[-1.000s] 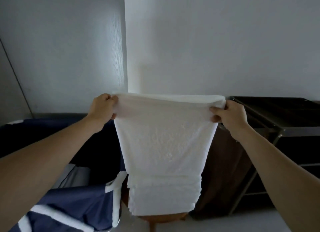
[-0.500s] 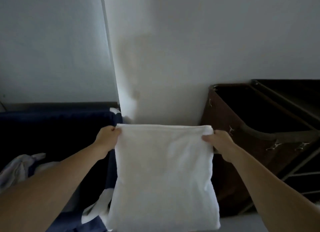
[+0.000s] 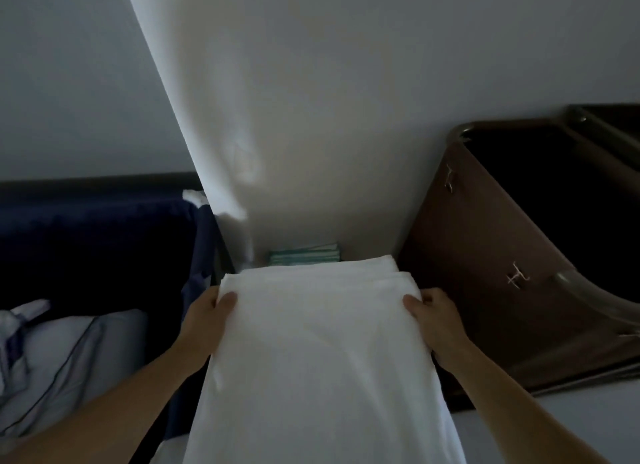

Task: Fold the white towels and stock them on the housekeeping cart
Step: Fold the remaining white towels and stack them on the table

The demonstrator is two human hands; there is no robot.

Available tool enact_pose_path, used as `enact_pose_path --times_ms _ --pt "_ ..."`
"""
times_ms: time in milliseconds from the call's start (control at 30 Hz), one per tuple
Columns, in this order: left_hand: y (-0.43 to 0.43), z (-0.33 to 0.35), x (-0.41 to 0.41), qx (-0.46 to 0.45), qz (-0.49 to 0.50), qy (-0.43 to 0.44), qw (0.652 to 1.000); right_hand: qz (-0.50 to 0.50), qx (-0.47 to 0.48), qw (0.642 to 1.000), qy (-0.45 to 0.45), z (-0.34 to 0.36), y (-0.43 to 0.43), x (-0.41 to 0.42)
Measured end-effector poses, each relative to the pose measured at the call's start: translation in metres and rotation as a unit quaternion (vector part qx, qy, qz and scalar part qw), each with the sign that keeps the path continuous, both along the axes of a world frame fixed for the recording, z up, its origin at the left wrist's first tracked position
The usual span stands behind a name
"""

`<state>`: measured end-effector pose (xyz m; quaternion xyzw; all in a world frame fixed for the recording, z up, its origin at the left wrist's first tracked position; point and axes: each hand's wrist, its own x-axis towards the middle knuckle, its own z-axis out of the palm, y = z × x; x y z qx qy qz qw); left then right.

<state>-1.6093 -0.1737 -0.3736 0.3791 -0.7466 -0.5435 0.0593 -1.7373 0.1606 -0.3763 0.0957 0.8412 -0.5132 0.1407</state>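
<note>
Head cam: L hand [image 3: 203, 325] & R hand [image 3: 439, 322] grip white towel [image 3: 318, 359] sides; thumbs on top.

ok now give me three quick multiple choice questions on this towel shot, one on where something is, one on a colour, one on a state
1. Where is the teal striped stack?
A) just past the far edge of the white towel, by the wall
B) on the floor at bottom right
C) on top of the towel

2. What colour is the bag to the right of the towel?
A) yellow
B) brown
C) red

3. How is the towel held?
A) draped over a rail
B) lying untouched
C) the left hand and the right hand grip its two sides

Answers:
1 A, it peeks out beyond the towel, against the wall.
2 B, its side is plainly brown.
3 C, a thumb lies on top at each side edge.
</note>
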Motion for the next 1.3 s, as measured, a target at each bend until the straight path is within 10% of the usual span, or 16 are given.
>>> enact_pose_path --times_ms 567,1300 --pt "-0.002 -0.025 -0.006 -0.159 -0.029 -0.083 0.983 -0.01 0.064 0.997 0.049 -0.013 -0.007 -0.005" --pt "0.064 -0.018 0.189 -0.064 -0.125 -0.168 0.976 0.024 0.324 0.943 -0.07 0.009 0.045 0.202"
